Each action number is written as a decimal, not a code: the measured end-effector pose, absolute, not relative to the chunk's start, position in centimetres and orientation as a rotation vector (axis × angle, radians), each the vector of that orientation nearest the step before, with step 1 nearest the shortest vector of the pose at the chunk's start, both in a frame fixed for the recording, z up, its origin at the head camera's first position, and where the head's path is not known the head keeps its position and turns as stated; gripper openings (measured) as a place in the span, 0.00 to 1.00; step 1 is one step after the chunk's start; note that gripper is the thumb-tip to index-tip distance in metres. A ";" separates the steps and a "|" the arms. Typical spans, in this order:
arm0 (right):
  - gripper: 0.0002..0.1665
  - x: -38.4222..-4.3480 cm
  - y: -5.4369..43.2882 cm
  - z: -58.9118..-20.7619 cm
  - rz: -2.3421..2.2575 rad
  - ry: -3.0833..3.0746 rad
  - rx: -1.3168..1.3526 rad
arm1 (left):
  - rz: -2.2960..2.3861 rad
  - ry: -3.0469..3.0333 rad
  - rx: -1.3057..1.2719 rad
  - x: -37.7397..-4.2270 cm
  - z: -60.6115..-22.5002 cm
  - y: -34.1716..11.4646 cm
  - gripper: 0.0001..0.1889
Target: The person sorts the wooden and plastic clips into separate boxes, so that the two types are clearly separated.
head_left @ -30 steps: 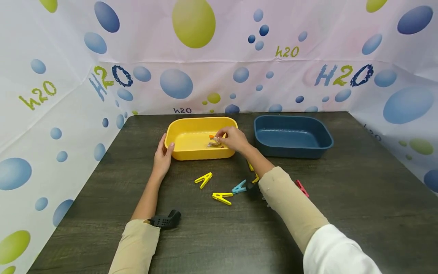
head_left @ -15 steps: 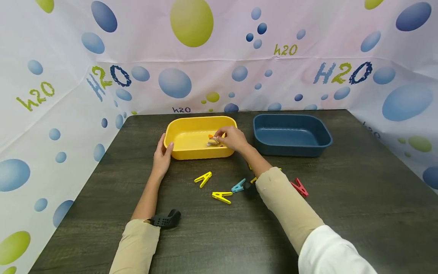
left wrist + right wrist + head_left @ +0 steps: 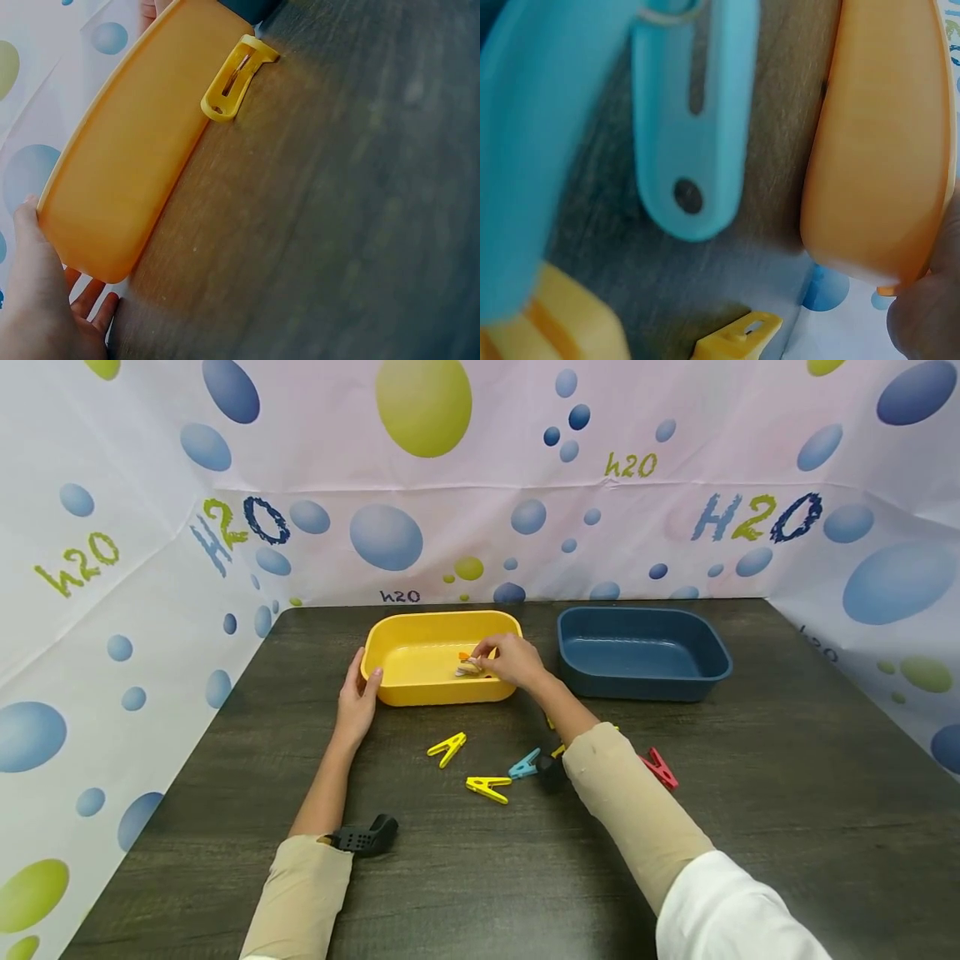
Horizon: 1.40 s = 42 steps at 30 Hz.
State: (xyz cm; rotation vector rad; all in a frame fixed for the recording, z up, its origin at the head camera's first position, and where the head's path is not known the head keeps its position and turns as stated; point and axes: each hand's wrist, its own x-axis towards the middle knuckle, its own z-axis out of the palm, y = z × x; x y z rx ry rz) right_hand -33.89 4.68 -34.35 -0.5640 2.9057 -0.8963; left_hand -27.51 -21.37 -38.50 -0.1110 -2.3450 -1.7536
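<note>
A small orange-and-pale item (image 3: 467, 669), its kind unclear, sits inside the front right part of the yellow tray (image 3: 438, 694), pinched by the right hand's (image 3: 512, 660) fingers. The left hand (image 3: 356, 703) touches the tray's left end, fingers spread. The blue tray (image 3: 641, 689) stands alongside, towards the back edge of the bench (image 3: 420, 902); yellow clothespins (image 3: 487, 788), a light-blue clothespin (image 3: 523, 765) and a red clothespin (image 3: 660, 769) lie nearer the front edge.

Both arms (image 3: 637, 802) are stretched way out toward the yellow bin (image 3: 446, 693). Left hand (image 3: 356, 706) is cupped round its left end, thumb spread from the fingers. Right hand (image 3: 512, 662) is hung over its right side, knuckles up, fingers drawn into a pinch.
</note>
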 end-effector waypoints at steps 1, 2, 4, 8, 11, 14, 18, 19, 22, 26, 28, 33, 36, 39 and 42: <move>0.08 -33.9 4.7 -34.3 -0.896 2.905 -0.560 | -1.747 -2.342 -0.116 -27.8 -38.8 -21.5 0.32; 0.08 -33.9 4.7 -34.3 -0.898 2.902 -0.556 | -1.738 -2.344 -0.119 -27.9 -39.0 -21.5 0.32; 0.08 -33.9 4.6 -34.3 -0.901 2.895 -0.549 | -1.730 -2.333 -0.129 -28.0 -39.2 -21.6 0.32; 0.07 -33.9 4.5 -34.2 -0.892 2.892 -0.550 | -1.713 -2.324 -0.133 -28.0 -39.4 -21.7 0.32; 0.07 -33.9 4.6 -34.3 -0.879 2.892 -0.538 | -1.704 -2.335 -0.129 -28.1 -39.4 -21.6 0.32; 0.07 -34.0 4.6 -34.2 -0.866 2.891 -0.529 | -1.702 -2.344 -0.129 -28.2 -39.4 -21.6 0.32; 0.08 -34.1 4.6 -34.2 -0.849 2.888 -0.532 | -1.710 -2.337 -0.127 -28.3 -39.4 -21.6 0.32; 0.08 -34.1 4.6 -34.2 -0.846 2.888 -0.533 | -1.710 -2.335 -0.128 -28.3 -39.4 -21.6 0.33; 0.08 -34.2 4.6 -34.2 -0.840 2.888 -0.533 | -1.720 -2.337 -0.128 -28.0 -39.0 -21.4 0.33; 0.08 -34.1 4.6 -34.2 -0.840 2.886 -0.529 | -1.714 -2.340 -0.123 -28.1 -39.1 -21.4 0.33; 0.08 -34.0 4.6 -34.1 -0.842 2.885 -0.528 | -1.708 -2.336 -0.123 -28.4 -39.4 -21.6 0.33; 0.08 -33.9 4.7 -34.1 -0.853 2.889 -0.530 | -1.756 -2.341 -0.122 -27.7 -38.2 -21.1 0.32; 0.08 -33.9 4.7 -34.3 -0.850 2.881 -0.549 | -1.764 -2.355 -0.104 -26.8 -37.2 -20.7 0.31; 0.09 -33.9 4.7 -34.4 -0.841 2.872 -0.574 | -1.748 -2.363 -0.088 -26.2 -36.6 -20.4 0.31; 0.09 -34.0 4.8 -34.3 -0.836 2.871 -0.585 | -1.745 -2.362 -0.093 -26.1 -36.4 -20.3 0.30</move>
